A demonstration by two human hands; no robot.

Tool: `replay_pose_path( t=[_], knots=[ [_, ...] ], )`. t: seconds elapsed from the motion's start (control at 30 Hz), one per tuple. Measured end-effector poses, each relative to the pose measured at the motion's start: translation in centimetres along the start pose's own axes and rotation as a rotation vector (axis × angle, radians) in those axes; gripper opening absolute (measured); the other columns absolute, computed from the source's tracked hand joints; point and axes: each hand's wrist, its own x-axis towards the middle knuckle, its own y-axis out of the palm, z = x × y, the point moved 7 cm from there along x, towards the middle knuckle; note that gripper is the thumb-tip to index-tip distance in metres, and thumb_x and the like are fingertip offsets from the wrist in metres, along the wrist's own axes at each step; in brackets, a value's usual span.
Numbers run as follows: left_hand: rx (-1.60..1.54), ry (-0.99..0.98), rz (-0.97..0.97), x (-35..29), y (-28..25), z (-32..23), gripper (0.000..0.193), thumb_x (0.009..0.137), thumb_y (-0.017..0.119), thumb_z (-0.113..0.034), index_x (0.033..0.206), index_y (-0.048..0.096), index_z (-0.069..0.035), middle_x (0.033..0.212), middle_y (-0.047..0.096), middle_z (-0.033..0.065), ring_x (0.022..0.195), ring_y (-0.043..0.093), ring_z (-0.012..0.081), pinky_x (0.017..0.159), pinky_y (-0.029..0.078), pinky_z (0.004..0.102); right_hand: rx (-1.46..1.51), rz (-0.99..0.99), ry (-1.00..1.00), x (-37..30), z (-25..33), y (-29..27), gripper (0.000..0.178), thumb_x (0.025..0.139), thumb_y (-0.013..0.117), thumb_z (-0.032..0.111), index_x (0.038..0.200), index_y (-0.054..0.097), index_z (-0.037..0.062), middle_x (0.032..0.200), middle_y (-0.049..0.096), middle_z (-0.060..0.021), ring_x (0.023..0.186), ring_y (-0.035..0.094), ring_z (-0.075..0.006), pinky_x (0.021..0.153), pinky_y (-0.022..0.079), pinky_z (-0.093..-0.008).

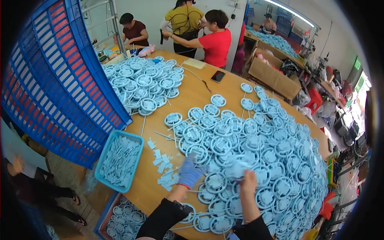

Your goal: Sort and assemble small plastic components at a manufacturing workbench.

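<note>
My left hand [191, 173], in a blue knit glove, hovers at the left edge of a big heap of light-blue plastic rings on thin sticks [280, 164]. Its fingers look stretched out and apart, though slightly blurred. Close by on the table lie loose light-blue rectangular tabs [163, 163]. My bare right hand [249, 184] is over the heap, its fingers closed on a pale-blue plastic piece [237, 169]. Motion smears that piece, so its exact shape does not show.
A turquoise basket [115, 186] of tabs sits at the table's left edge, beside tall blue crates [70, 80]. Farther back are a second ring pile [140, 82] and a phone [218, 76] on the wooden table [192, 92]. Several people stand or sit beyond.
</note>
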Motion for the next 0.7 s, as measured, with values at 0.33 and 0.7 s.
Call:
replay_pose_path(
  t=[0.33,0.7],
  knots=[
    [0.386,-0.175,-0.067,8.1,-1.3,-2.3,0.104,0.061,0.08,-0.049,0.143,0.03,-0.007,0.141,0.036,0.027,0.128,0.041,0.0399,0.104,0.037,0.0434,0.011,0.516,0.096,-2.9,4.6,8.9,0.033,0.091,0.06,0.014,0.12,0.052,-0.001,0.097,0.065,-0.0117,0.084,0.064,-0.0198,0.076,0.053,-0.0309],
    [-0.474,-0.073,0.003,0.4,-6.3,0.1,0.066,0.072,0.077,-0.022,0.125,0.048,0.005,0.108,0.06,0.0167,0.096,0.061,0.0236,0.082,0.051,0.0344,-1.103,1.05,-0.735,-9.2,-1.9,20.8,0.025,0.078,0.064,0.008,0.102,0.062,0.0043,0.1,0.06,-0.0146,0.098,0.056,-0.0338,0.082,0.048,-0.0378]
  ],
)
